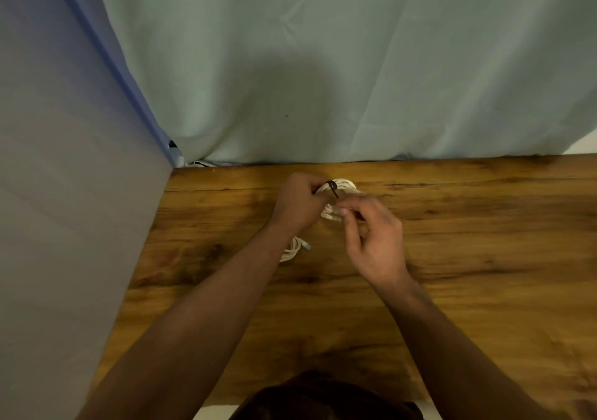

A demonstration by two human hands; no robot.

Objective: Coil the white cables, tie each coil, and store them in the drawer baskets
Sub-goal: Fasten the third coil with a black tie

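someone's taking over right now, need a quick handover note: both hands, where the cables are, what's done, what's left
Left hand: grips the white coil just above the wooden table, where a black tie loops round it.
Right hand: pinches the coil's near side; the fingertips are blurred.
Second white cable: lies on the table, partly under the left forearm.
Done: one coil wound, tie round it.
Left: I cannot tell if the tie is fastened, so check it; then handle the second cable and store both. The drawer baskets are not in view.
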